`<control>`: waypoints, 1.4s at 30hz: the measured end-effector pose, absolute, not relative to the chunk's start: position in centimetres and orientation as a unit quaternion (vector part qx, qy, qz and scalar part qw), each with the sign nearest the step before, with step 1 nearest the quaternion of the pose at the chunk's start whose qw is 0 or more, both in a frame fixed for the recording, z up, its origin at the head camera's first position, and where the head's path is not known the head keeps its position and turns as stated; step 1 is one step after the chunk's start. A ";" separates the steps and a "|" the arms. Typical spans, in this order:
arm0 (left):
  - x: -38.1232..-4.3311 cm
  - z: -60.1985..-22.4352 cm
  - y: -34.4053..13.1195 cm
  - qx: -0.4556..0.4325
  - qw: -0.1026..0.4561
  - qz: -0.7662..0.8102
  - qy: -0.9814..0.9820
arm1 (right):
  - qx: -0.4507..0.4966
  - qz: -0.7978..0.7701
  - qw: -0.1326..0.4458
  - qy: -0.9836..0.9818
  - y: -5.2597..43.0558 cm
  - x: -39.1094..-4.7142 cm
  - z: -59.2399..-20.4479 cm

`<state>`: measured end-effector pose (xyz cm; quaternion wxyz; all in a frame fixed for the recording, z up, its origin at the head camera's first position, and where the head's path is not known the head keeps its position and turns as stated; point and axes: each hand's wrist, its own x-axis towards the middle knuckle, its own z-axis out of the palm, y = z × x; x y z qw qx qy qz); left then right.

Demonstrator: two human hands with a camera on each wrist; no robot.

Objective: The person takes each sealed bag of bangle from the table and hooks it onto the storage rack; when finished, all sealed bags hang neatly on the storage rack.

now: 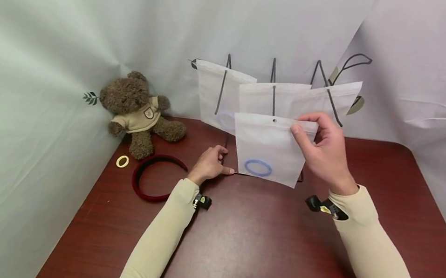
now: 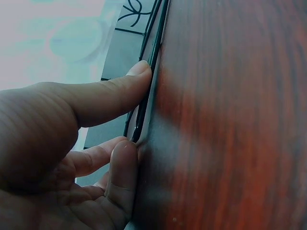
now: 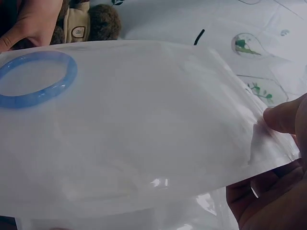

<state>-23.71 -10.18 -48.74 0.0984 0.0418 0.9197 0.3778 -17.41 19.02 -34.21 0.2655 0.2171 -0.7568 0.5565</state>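
My right hand [image 1: 327,152] pinches a translucent white zip bag [image 1: 273,141] by its top right corner, thumb in front. A blue bangle [image 3: 71,72] shows inside, low in the bag. A punched hole marks the bag's top edge, just below the middle prong of a black wire rack [image 1: 273,101]. At the rack's base my left hand [image 1: 210,163] grips the front wire [image 2: 154,52] between thumb and fingers. Behind the held bag, a left bag [image 1: 210,88], a middle bag [image 1: 254,97] and a right bag [image 1: 340,96] hang from the rack's prongs.
A brown teddy bear [image 1: 127,96] in a beige shirt sits at the back left against the white curtain [image 1: 49,41]. In front of it lie a dark red headband [image 1: 135,184] and a small cream ring [image 1: 118,162] on the reddish wooden table [image 1: 260,238].
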 end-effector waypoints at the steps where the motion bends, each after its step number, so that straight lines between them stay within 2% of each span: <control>1: -23.7 -48.8 -10.2 0.041 0.097 0.375 0.921 | 0.216 0.562 0.264 -0.754 18.9 -17.6 -34.2; 19: -23.7 -48.7 -10.2 0.036 0.101 0.379 0.919 | 0.177 0.541 0.293 -0.768 17.3 -21.1 -34.3; 24: -23.7 -48.6 -10.2 0.040 0.099 0.381 0.918 | 0.152 0.525 0.314 -0.776 16.7 -21.1 -33.1; 34: -23.9 -48.6 -10.3 0.049 0.101 0.388 0.915 | 0.128 0.478 0.407 -0.768 17.1 -25.0 -34.5; 42: -23.7 -48.6 -10.2 0.042 0.104 0.388 0.915 | 0.125 0.469 0.424 -0.765 17.0 -25.6 -35.4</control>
